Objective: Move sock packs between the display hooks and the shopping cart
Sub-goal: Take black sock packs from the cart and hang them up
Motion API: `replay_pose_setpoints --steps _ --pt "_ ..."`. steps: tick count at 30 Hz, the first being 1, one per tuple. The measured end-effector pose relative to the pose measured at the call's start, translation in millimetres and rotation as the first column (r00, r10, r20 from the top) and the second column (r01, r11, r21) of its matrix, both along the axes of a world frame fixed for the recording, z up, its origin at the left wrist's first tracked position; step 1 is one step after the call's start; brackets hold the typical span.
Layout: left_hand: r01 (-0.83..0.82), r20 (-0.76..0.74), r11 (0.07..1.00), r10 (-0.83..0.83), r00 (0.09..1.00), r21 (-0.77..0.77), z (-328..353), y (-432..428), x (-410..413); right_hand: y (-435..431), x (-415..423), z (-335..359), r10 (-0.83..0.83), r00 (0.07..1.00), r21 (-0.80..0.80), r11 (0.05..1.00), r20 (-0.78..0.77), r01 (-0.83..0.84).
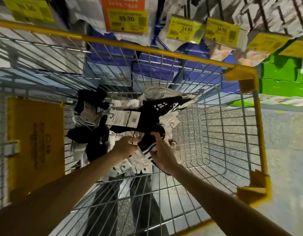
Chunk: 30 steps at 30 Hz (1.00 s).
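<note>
Both my hands reach down into a wire shopping cart (232,133) with a yellow rim. A heap of sock packs (130,116), black and white with paper header cards, lies on the cart's floor. My right hand (161,154) grips a black sock pack with white stripes (147,147) at the near edge of the heap. My left hand (125,147) pinches the same pack's white card from the left. Display hooks (259,7) with hanging packs show at the top right.
Yellow price tags (186,29) hang above the cart's far rim, with blue boxes (155,65) and green boxes (283,77) on shelves behind. A yellow child-seat flap (36,142) stands at the cart's left. The cart's right half shows bare wire.
</note>
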<state>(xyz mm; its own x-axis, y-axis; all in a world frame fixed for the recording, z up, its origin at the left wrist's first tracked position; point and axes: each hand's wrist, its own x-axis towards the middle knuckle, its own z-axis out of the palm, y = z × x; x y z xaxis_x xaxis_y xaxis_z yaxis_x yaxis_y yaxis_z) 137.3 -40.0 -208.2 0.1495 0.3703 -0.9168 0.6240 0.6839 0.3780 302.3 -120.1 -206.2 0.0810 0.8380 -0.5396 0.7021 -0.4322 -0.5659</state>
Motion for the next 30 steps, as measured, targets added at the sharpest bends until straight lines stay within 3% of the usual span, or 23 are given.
replay_pose_setpoints --steps 3,5,7,9,10,13,16,19,20,23,25,26,29,30 --pt "-0.009 0.073 0.999 0.012 0.997 -0.043 19.9 -10.2 -7.6 10.5 1.2 17.4 -0.082 0.980 0.004 0.996 -0.180 0.084" --pt "-0.013 0.186 0.999 0.023 0.982 -0.051 27.0 -21.1 -11.8 25.9 4.7 25.0 -0.269 0.893 -0.077 0.963 -0.360 0.259" --pt "-0.060 0.300 0.998 0.047 0.953 0.034 33.2 -32.7 -9.8 44.2 9.8 29.3 -0.520 0.687 -0.231 0.850 -0.508 0.473" --pt "-0.003 0.308 0.950 -0.098 0.946 0.311 41.6 -38.8 -5.2 58.5 10.5 31.9 -0.718 0.473 -0.439 0.691 -0.511 0.575" --pt "0.055 0.256 0.882 -0.195 0.947 0.468 47.4 -38.8 -3.8 62.9 9.0 32.3 -0.767 0.422 -0.516 0.639 -0.484 0.570" --pt "0.105 0.135 0.630 -0.320 0.938 0.770 62.0 -27.3 -10.1 68.7 -1.5 29.6 -0.790 0.452 -0.685 0.598 -0.414 0.417" --pt "0.128 0.163 0.604 -0.403 0.900 0.787 67.6 -8.1 -26.8 65.8 -19.0 27.8 -0.844 0.366 -0.829 0.497 -0.392 0.257" --pt "0.117 0.238 0.674 -0.410 0.881 0.729 79.7 4.9 -33.3 62.5 -25.8 32.9 -0.848 0.232 -0.836 0.519 -0.477 0.179" --pt "0.081 0.262 0.714 -0.357 0.896 0.696 80.3 8.8 -34.2 62.2 -24.3 36.4 -0.831 0.269 -0.827 0.538 -0.487 0.165" --pt "-0.082 0.282 0.811 -0.105 0.954 0.580 73.6 18.0 -38.6 65.9 -19.2 42.2 -0.731 0.556 -0.752 0.606 -0.396 0.261" --pt "-0.264 0.323 0.847 0.117 0.939 0.461 66.3 20.7 -40.9 74.0 -16.1 41.4 -0.711 0.644 -0.680 0.622 -0.282 0.389" --pt "-0.325 0.339 0.848 0.186 0.922 0.418 64.5 21.1 -40.3 78.3 -13.6 41.2 -0.735 0.634 -0.635 0.614 -0.241 0.469" --pt "-0.442 0.403 0.830 0.296 0.866 0.340 64.2 21.3 -39.3 89.4 -0.8 34.7 -0.862 0.458 -0.466 0.504 -0.217 0.727" --pt "-0.478 0.417 0.823 0.334 0.845 0.309 64.0 21.4 -40.0 92.2 3.7 30.8 -0.873 0.440 -0.367 0.488 -0.211 0.792"
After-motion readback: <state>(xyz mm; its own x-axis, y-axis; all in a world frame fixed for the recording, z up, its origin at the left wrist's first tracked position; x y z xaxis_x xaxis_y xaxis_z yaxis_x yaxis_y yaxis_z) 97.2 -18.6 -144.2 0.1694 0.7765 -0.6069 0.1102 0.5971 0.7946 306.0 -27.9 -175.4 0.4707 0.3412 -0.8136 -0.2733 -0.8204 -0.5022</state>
